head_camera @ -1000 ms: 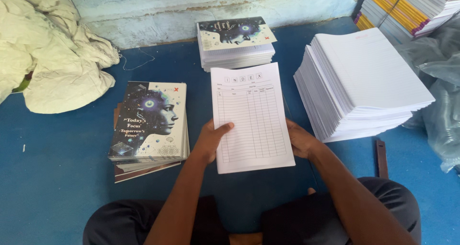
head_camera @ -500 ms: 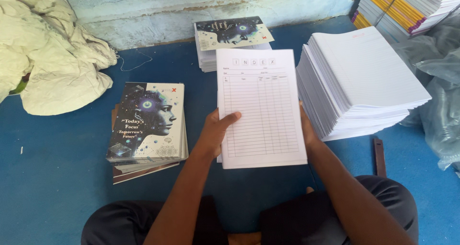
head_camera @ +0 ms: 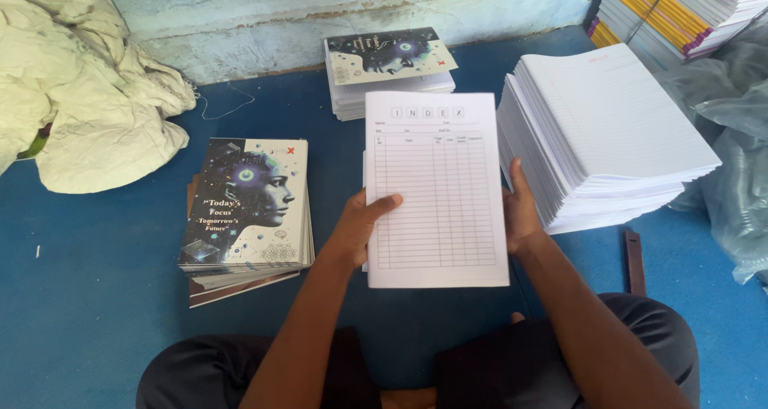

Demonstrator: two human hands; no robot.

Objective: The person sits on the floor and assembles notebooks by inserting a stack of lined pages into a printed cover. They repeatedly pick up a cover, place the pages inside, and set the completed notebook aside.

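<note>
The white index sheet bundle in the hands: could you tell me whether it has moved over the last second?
Yes. The index sheet bundle, held by both hands, has shifted right, toward the tall stack of ruled pages and away from the cover pile.

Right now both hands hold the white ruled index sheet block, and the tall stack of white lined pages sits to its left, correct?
Not quite. The head view shows the tall stack of white lined pages to the right of the white ruled index sheet block, which the left hand and right hand do hold.

Cream cloth (head_camera: 80, 81), tall stack of ruled sheets (head_camera: 616, 129), colourful book spines (head_camera: 672, 9)
</note>
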